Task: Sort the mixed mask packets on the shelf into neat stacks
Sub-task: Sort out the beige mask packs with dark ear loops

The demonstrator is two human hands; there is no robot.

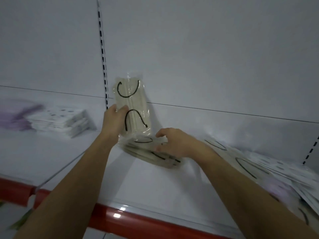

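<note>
My left hand (pixel 115 120) grips a clear packet of beige masks with black ear loops (pixel 131 106), held upright above the shelf. Below it lies a small stack of the same beige mask packets (pixel 146 152) on the white shelf (pixel 155 183). My right hand (pixel 174 142) rests on top of that stack, fingers curled over its edge. A loose, mixed spread of beige, purple and patterned packets (pixel 269 171) lies to the right, partly behind my right forearm.
On the left shelf section sit a stack of white patterned packets (pixel 65 120) and a blurred purple stack (pixel 15 118). A slotted upright (pixel 103 56) divides the white back panels. A red strip (pixel 146 221) runs along the shelf's front edge.
</note>
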